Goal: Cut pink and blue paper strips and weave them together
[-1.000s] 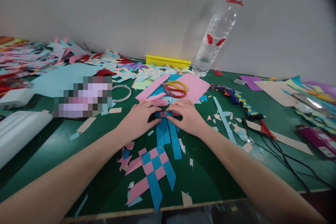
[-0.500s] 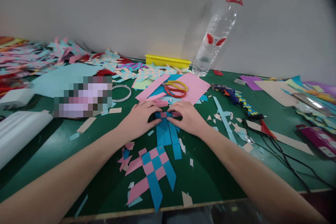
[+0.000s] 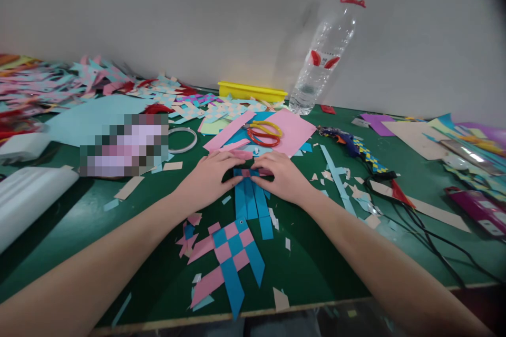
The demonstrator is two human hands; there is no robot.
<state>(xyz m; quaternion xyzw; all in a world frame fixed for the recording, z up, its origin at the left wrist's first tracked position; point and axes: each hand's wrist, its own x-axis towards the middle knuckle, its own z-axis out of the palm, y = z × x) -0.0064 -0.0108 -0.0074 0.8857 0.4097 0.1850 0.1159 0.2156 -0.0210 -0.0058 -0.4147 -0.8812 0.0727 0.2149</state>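
Observation:
Blue paper strips (image 3: pixel 245 202) hang toward me from a narrow band where they cross pink paper, in the middle of the green table. My left hand (image 3: pixel 211 176) pinches the left end of that band, thumb below and fingers above. On its right end, my right hand (image 3: pixel 282 176) grips in the same way, with a bit of pink strip showing by its fingers. Parts of the band are hidden by the fingertips. Closer to me lies a woven pink-and-blue paper fish (image 3: pixel 233 245) with a small eye, beside a smaller folded pink-and-blue piece (image 3: pixel 190 234).
Yellow-and-red-handled scissors (image 3: pixel 264 133) rest on pink paper (image 3: pixel 294 131) just beyond my hands. A tilted plastic bottle (image 3: pixel 326 47) stands by the wall, near a yellow tray (image 3: pixel 253 92). Left are a tape ring (image 3: pixel 193 139) and a white device (image 3: pixel 35 197); right, black cables (image 3: pixel 429 237) and scraps.

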